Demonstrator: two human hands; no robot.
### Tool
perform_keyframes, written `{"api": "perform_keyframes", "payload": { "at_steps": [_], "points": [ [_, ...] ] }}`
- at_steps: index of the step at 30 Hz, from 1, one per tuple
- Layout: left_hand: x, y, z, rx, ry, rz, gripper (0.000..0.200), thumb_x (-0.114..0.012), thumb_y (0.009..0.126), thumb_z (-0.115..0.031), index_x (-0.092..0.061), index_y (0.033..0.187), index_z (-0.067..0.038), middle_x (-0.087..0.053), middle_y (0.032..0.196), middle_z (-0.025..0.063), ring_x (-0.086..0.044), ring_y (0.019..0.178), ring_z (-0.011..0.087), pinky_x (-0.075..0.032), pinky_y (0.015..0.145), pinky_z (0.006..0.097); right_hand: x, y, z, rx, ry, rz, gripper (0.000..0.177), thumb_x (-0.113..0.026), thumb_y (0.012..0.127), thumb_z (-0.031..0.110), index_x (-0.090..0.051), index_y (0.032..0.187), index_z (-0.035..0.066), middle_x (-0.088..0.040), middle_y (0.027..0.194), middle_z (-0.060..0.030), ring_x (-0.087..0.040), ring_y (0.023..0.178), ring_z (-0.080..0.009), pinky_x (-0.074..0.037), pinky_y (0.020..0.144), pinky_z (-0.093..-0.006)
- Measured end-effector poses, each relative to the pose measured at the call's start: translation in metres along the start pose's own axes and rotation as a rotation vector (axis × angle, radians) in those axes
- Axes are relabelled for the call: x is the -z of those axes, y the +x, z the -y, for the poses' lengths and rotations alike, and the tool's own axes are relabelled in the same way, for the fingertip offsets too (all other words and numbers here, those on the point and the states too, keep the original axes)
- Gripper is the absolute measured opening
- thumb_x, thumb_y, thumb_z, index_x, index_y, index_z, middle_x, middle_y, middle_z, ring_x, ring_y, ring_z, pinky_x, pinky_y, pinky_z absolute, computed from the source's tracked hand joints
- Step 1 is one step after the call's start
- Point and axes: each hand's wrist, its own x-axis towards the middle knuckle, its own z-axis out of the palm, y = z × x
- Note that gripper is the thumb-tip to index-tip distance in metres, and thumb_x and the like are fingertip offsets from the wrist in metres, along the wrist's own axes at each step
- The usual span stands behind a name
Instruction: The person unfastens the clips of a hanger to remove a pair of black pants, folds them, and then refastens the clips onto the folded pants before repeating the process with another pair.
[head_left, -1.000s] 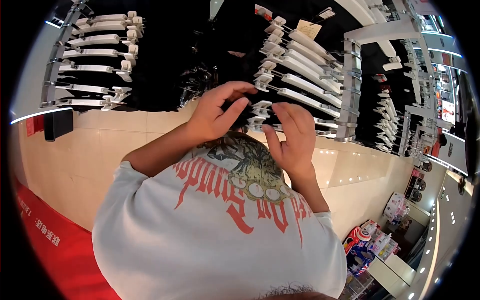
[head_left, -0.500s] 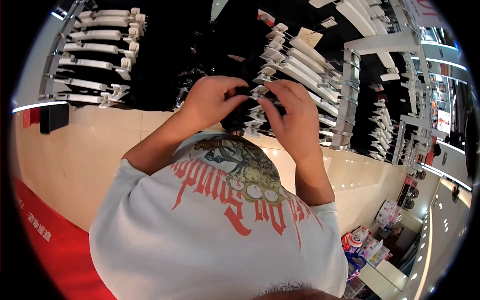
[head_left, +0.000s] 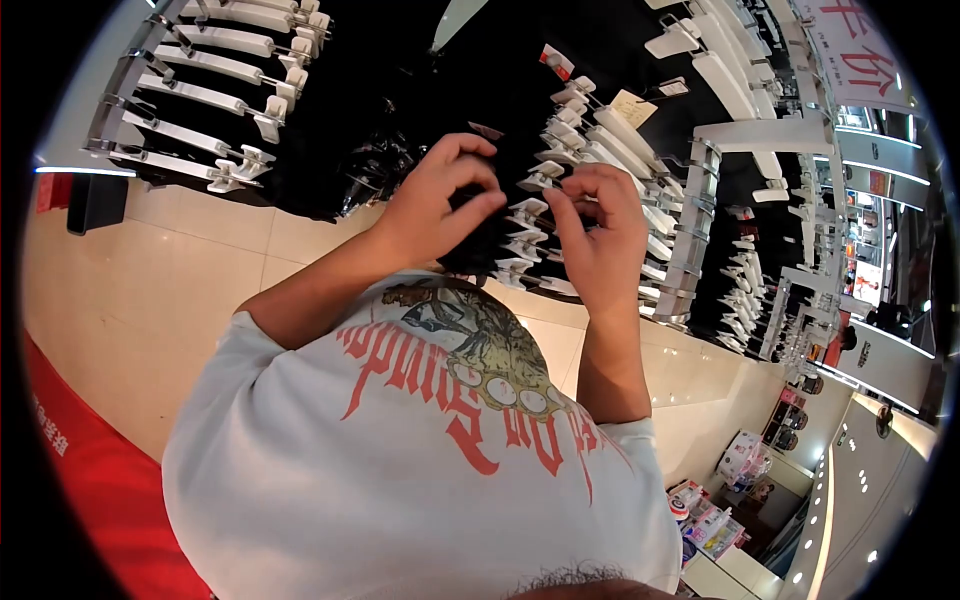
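Note:
White clip hangers hang in a row on a metal rail, with black garments on them. My left hand is just left of the clips, its thumb and fingers apart with nothing between them. At the right side of one white hanger clip, my right hand has its fingers curled and its thumb and forefinger tips pinched close at the clip's end. The exact contact is partly hidden by the fingers.
Another row of white hangers with black garments hangs at the left. More hangers are on the right, near a white bracket arm. A red cloth lies at lower left, on the tiled floor.
My left hand has come away from the clip, its fingers spreading. My right hand has shifted slightly right and down, still at a clip. The whole view has tilted a little.

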Motion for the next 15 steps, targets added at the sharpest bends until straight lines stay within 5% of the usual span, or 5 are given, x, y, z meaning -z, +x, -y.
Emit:
{"api": "perform_keyframes", "payload": {
  "at_steps": [3, 9, 12, 15],
  "points": [
    [-0.007, 0.002, 0.005, 0.236, -0.227, 0.028, 0.040, -0.076, 0.088, -0.009, -0.056, 0.122, -0.003, -0.063, 0.115, 0.0071, -0.064, 0.079, 0.0107, -0.051, 0.069, 0.0259, 0.000, 0.003, -0.004, -0.007, -0.078, 0.066, 0.022, -0.078, 0.085, 0.007, -0.068, 0.103, -0.001, -0.066, 0.097, -0.0115, -0.066, 0.066, -0.0208, -0.052, 0.059, -0.0298],
    [0.008, 0.027, -0.011, 0.417, -0.103, 0.302, 0.030, -0.075, 0.089, -0.009, -0.065, 0.116, 0.000, -0.068, 0.098, 0.0061, -0.063, 0.080, 0.0077, -0.051, 0.068, 0.0241, 0.006, 0.011, 0.007, -0.066, -0.150, 0.186, 0.031, -0.079, 0.084, 0.009, -0.069, 0.112, -0.001, -0.065, 0.094, -0.0127, -0.065, 0.065, -0.0226, -0.052, 0.060, -0.0326],
    [-0.001, 0.029, -0.010, 0.278, -0.045, 0.189, 0.023, -0.078, 0.082, -0.018, -0.074, 0.099, -0.003, -0.068, 0.077, 0.0104, -0.066, 0.073, 0.0218, -0.054, 0.070, 0.0356, 0.006, 0.011, 0.010, -0.024, -0.228, 0.213, 0.033, -0.080, 0.082, 0.010, -0.070, 0.113, 0.000, -0.065, 0.094, -0.0125, -0.064, 0.064, -0.0237, -0.052, 0.060, -0.0339],
    [-0.002, 0.030, -0.006, 0.027, 0.184, 0.139, 0.016, -0.078, 0.079, -0.015, -0.075, 0.090, -0.003, -0.068, 0.092, 0.0124, -0.067, 0.083, 0.0287, -0.054, 0.076, 0.0393, 0.009, 0.011, 0.013, -0.014, -0.304, 0.228, 0.034, -0.081, 0.081, 0.015, -0.072, 0.110, 0.000, -0.064, 0.092, -0.0118, -0.063, 0.065, -0.0243, -0.051, 0.060, -0.0349]
  ]
}}
